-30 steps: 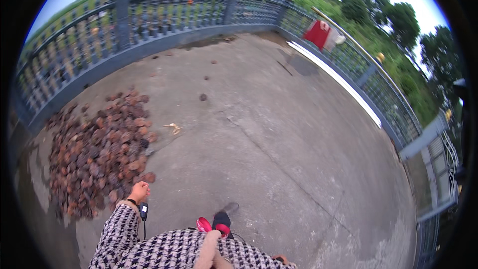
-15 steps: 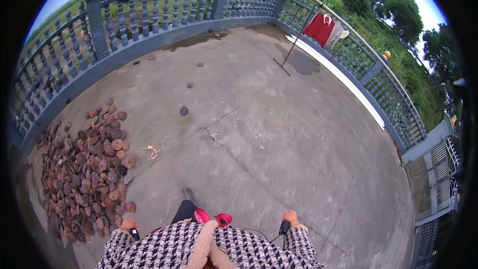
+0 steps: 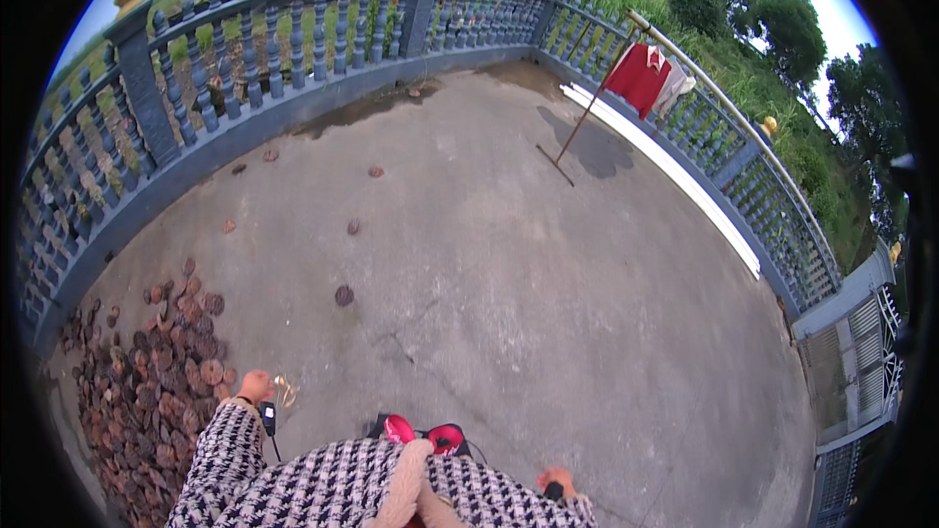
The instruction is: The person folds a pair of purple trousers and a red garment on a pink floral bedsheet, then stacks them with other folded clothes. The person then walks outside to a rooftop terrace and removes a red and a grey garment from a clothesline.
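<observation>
My left hand (image 3: 256, 386) is held forward over the right edge of a pile of dried brown lotus seed pods (image 3: 161, 401), apparently above it and not touching. Its fingers look loosely curled, with nothing showing in them. My right hand (image 3: 558, 481) hangs low at my right side over bare concrete, also curled and with no object visible. Each wrist carries a small black device; a cable runs from the left device (image 3: 268, 418). A pale dry scrap (image 3: 285, 391) lies on the ground just right of my left hand.
Single pods, one dark pod (image 3: 344, 295) among them, lie scattered ahead on the concrete (image 3: 548, 303). A blue-grey balustrade (image 3: 293, 88) borders the yard. At right stand a drying rack with a red garment (image 3: 638, 78), long white strips (image 3: 675, 181) and a metal gate (image 3: 861, 362).
My left hand has swung forward and up beside the pale scrap, while my right hand has dropped back. The pile and scattered pods sit lower and further left in view.
</observation>
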